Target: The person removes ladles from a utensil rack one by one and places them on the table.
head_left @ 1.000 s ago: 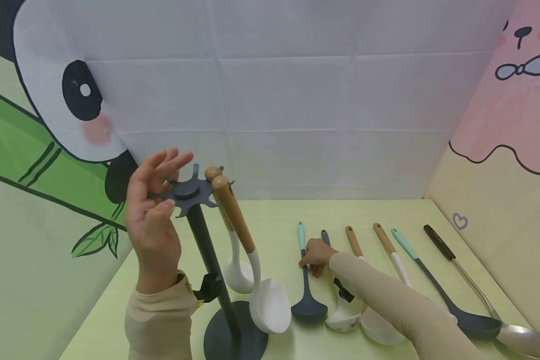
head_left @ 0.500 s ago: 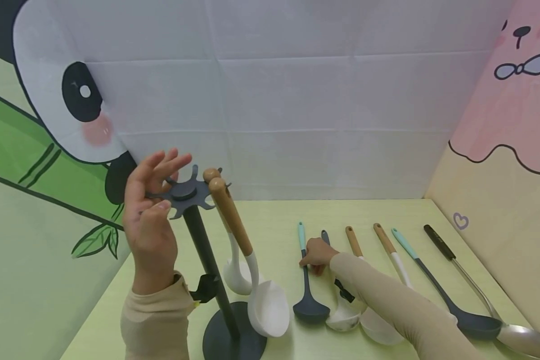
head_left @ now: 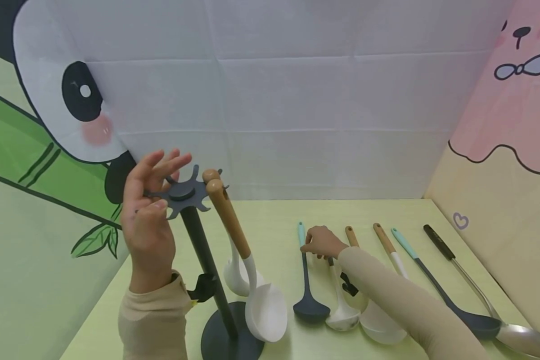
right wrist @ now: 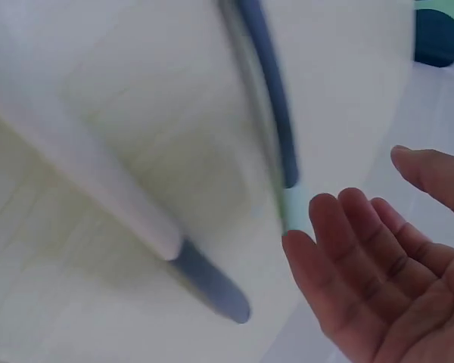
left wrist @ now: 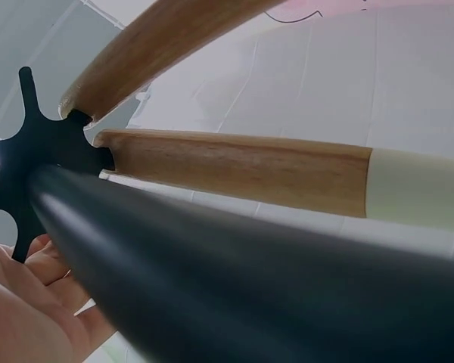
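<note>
My left hand (head_left: 148,235) pinches a prong of the dark utensil stand (head_left: 200,240), thumb in front and other fingers behind. Two white ladles with wooden handles hang from it, the nearer ladle (head_left: 267,315) partly covering the farther ladle (head_left: 235,275). On the table lies a dark ladle (head_left: 312,307) with a mint handle end. Over its handle is my right hand (head_left: 326,242). The right wrist view shows that hand's thumb spread away, fingertips right at the mint handle end (right wrist: 293,210). Beside it lies a white ladle (head_left: 342,316) whose grey handle end (right wrist: 212,283) shows under the hand.
Farther right on the pale table (head_left: 270,220) lie a white wooden-handled utensil (head_left: 381,325), partly behind my sleeve, a dark utensil with a mint handle (head_left: 474,324) and a steel spoon (head_left: 526,340). Printed cloth walls (head_left: 279,100) enclose the table.
My right hand has moved up along the dark ladle's handle toward its mint end. My left hand and the stand have shifted slightly left, the hanging ladles with them.
</note>
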`<state>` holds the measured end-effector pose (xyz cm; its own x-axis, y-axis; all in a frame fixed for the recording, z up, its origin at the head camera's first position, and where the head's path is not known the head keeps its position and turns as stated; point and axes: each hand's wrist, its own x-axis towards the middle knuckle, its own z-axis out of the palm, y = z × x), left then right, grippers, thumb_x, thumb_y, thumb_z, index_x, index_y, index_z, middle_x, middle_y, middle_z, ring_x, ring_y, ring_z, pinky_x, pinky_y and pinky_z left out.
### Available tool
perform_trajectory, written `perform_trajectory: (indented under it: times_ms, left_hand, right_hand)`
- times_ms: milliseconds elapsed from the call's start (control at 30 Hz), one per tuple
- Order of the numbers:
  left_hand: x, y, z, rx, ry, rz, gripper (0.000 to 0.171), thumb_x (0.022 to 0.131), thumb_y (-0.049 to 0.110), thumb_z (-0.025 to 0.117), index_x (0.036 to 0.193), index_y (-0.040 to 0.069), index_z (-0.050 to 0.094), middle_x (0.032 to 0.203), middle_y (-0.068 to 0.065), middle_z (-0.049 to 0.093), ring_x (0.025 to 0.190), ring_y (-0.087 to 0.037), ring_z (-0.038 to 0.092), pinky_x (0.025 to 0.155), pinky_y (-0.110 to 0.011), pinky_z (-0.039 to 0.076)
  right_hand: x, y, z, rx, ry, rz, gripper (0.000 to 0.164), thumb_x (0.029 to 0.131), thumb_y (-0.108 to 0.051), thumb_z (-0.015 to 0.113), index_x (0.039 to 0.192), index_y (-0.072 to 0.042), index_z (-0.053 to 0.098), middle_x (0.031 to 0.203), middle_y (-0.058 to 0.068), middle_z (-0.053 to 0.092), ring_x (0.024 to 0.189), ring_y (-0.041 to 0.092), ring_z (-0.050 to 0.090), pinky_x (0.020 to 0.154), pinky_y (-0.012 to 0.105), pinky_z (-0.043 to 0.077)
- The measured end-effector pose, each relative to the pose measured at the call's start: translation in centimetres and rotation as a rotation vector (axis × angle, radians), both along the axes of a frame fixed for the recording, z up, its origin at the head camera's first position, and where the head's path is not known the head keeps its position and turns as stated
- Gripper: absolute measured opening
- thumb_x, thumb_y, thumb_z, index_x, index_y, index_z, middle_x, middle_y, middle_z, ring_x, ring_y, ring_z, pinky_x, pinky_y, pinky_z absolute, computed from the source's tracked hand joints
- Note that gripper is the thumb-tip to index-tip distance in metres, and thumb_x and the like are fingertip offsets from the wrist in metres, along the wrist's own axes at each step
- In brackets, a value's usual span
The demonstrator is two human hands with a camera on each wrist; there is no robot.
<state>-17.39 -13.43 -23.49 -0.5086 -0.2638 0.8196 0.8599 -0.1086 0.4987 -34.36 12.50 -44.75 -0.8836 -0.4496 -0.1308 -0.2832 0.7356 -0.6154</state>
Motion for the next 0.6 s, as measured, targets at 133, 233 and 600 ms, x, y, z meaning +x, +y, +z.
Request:
perform_trajectory:
  times_ms: [133, 233, 600]
  left_hand:
    - [0.0, -0.1, 0.0, -0.007, 0.005, -0.006, 0.062, 0.075, -0.002, 0.026, 0.128, -0.002, 0.057, 0.116, -0.015, 0.07, 0.128, -0.034, 0.051, 0.109, -0.049, 0.026]
    - [-0.1, -0.2, 0.0, 0.0, 0.006, -0.012, 0.062, 0.074, -0.002, 0.025, 0.128, -0.002, 0.056, 0.116, -0.015, 0.07, 0.128, -0.034, 0.051, 0.109, -0.05, 0.026]
    - [-0.1, -0.2, -0.2, 0.039, 0.0, -0.061, 0.059, 0.076, -0.001, 0.029, 0.127, -0.002, 0.057, 0.116, -0.017, 0.07, 0.13, -0.037, 0.049, 0.109, -0.05, 0.027]
  right_hand:
    - [0.8, -0.1, 2.2, -0.154, -0.026, 0.029, 0.017, 0.093, -0.021, 0.068, 0.097, -0.004, 0.066, 0.083, 0.014, 0.068, 0.068, 0.03, 0.069, 0.056, 0.04, 0.057]
    - [1.7, -0.7, 4.0, -0.281, -0.032, 0.079, 0.02, 0.096, -0.023, 0.065, 0.103, -0.005, 0.066, 0.087, 0.014, 0.069, 0.07, 0.025, 0.068, 0.062, 0.043, 0.058]
    - [5.9, -2.6, 10.9, -0.829, -0.044, 0.222, 0.024, 0.099, -0.01, 0.059, 0.119, 0.004, 0.061, 0.106, 0.015, 0.068, 0.096, 0.029, 0.069, 0.083, 0.043, 0.058]
